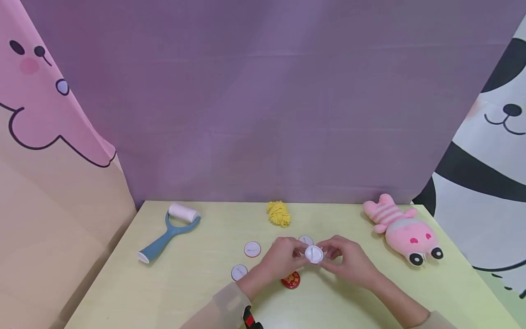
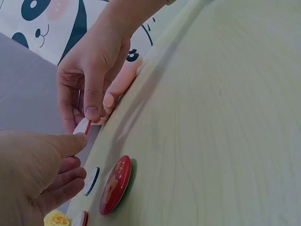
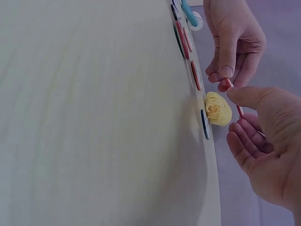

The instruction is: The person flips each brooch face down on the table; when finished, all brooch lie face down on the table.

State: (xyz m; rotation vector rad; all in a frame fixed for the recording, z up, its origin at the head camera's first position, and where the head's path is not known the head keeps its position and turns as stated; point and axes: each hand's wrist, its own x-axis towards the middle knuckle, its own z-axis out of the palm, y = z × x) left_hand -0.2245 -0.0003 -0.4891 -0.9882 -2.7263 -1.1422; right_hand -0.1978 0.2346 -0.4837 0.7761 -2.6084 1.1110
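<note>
A round pin-back badge (image 1: 314,254), its white back with the pin toward the head camera and its rim red, is held above the table between both hands. My left hand (image 1: 281,258) pinches its left edge between thumb and fingers. On the opposite edge, my right hand (image 1: 349,260) pinches it the same way. Beneath the left hand, a red badge (image 1: 291,280) lies face up. Other badges lie white back up: one badge (image 1: 252,249) and another badge (image 1: 239,273) left of the hands, and a third badge (image 1: 306,240) just behind the held one.
A lint roller (image 1: 164,242) with a blue handle lies at the table's left. A yellow yarn bundle (image 1: 279,214) sits near the back edge, and a pink plush toy (image 1: 407,230) lies at the right. A purple curtain (image 1: 263,114) hangs behind the table (image 1: 123,297).
</note>
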